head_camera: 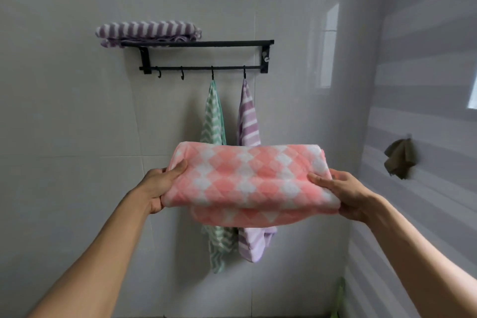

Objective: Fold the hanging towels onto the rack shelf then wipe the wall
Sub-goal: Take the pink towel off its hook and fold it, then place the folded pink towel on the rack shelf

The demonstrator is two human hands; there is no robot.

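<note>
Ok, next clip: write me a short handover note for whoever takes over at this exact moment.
Left hand and right hand each grip an end of the folded pink towel, held below the rack.
Done: one purple striped towel lies folded on the shelf's left end.
Left: shelve the pink towel; take down, fold and shelve the green towel and the lilac towel, both on hooks; then wipe the wall.

olive-brown rag [399, 158] hanging on the striped right wall, green item [340, 297] below, blurred
</note>
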